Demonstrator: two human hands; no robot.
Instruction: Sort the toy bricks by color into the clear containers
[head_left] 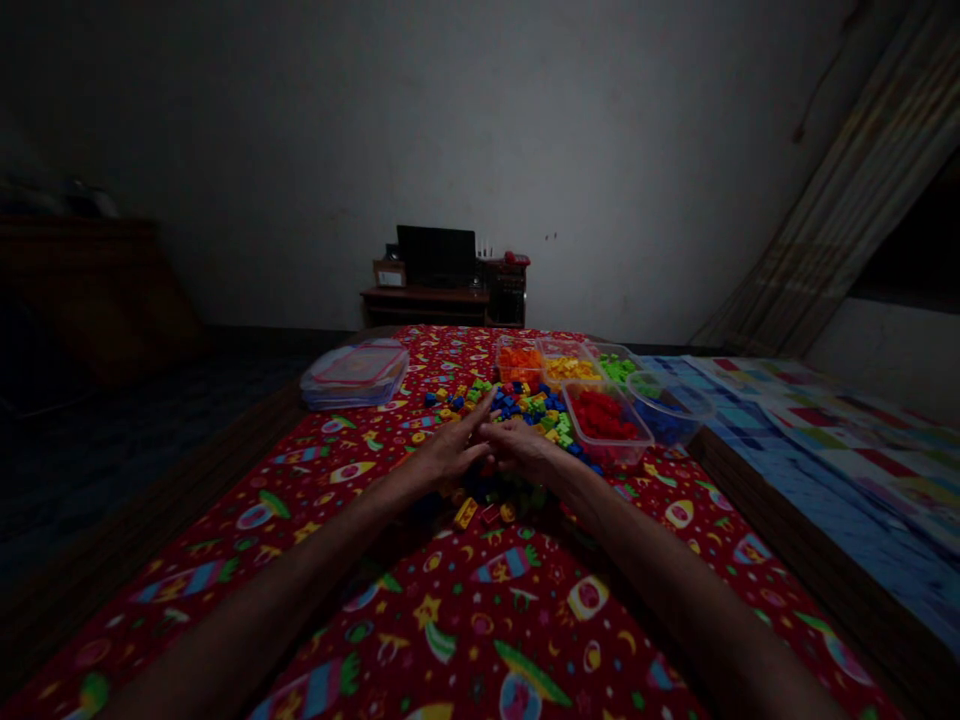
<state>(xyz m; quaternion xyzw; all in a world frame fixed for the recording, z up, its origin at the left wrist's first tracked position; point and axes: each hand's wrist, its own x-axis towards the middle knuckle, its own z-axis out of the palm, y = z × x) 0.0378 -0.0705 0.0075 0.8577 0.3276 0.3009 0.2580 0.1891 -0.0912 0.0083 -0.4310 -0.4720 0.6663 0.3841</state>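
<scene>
A heap of small mixed-colour plastic bricks (517, 405) lies on a table under a red patterned cloth (480, 620). Both my forearms reach out over the cloth to the heap. My left hand (454, 445) rests at its near edge with fingers stretched forward over the bricks. My right hand (521, 445) lies beside it, touching it, fingers curled toward the left hand. What they pinch, if anything, is too dark to make out. A few loose bricks (480, 513) lie just below the hands.
Clear tubs hold sorted bricks: red (606, 420), blue (670, 410), orange (519, 362), yellow (570, 368), green (619, 366). Stacked clear lids (356, 375) sit at the left. A quilted surface (840, 450) adjoins on the right. A low desk with a dark screen (439, 260) stands at the far wall.
</scene>
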